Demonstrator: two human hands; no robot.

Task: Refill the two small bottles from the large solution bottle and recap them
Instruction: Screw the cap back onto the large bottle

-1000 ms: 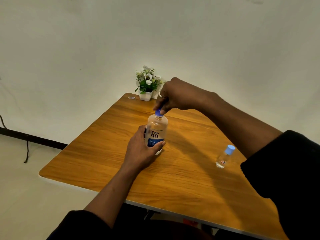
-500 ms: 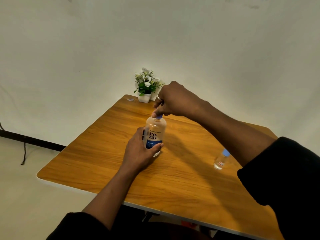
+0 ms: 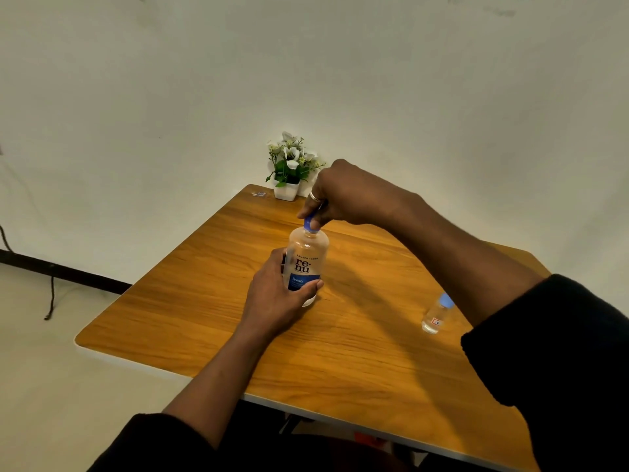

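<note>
The left hand (image 3: pixel 277 298) wraps the lower body of the large clear solution bottle with blue label (image 3: pixel 305 265), upright mid-way across the wooden surface (image 3: pixel 357 352). The right hand (image 3: pixel 343 194) pinches its blue cap (image 3: pixel 310 223). A small clear blue-capped bottle (image 3: pixel 436 316) stands well right.

Both arms wear black sleeves, the left sleeve (image 3: pixel 153 441) and the right sleeve (image 3: pixel 558 362), each pushed up so the forearms are bare. The right hand (image 3: pixel 343 194) carries a silver ring (image 3: pixel 315 195) on one finger.
</note>
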